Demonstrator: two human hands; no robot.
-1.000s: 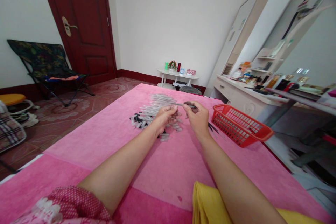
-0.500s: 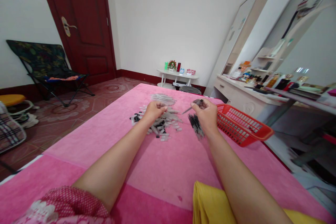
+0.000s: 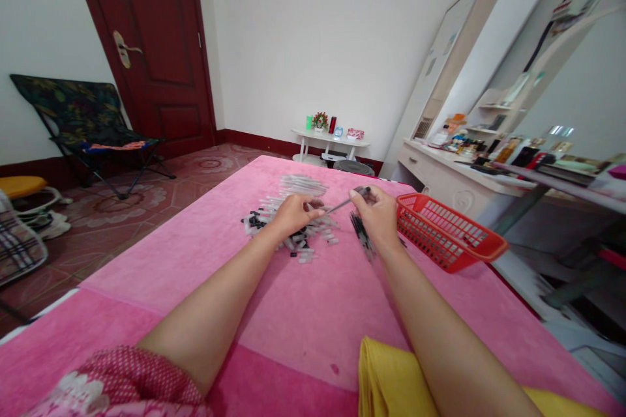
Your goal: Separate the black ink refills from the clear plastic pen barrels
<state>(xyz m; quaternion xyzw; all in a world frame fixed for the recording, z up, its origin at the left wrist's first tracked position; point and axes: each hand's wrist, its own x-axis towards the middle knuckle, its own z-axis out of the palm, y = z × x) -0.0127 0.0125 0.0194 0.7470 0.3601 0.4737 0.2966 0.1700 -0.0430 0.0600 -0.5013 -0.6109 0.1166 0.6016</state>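
On the pink blanket (image 3: 303,313) lies a heap of clear pen barrels and small black parts (image 3: 286,225). My left hand (image 3: 293,214) hovers closed over the heap, pinching a small piece I cannot make out. My right hand (image 3: 375,214) is closed round a thin pen refill (image 3: 342,202) that points left toward the left hand. A bundle of black refills (image 3: 362,236) sticks out below that same hand. The two hands are a short gap apart.
A red plastic basket (image 3: 450,234) stands just right of my right hand. Yellow cloth (image 3: 386,378) lies near the blanket's front. Beyond are a dressing table (image 3: 454,176) at right, a small white table (image 3: 332,140), a folding chair (image 3: 83,124) and a dark red door (image 3: 156,45).
One second ago both hands met over the heap. The right hand swung out toward the basket, took up a bundle of black refills, and has come back left. The left hand stayed over the heap.
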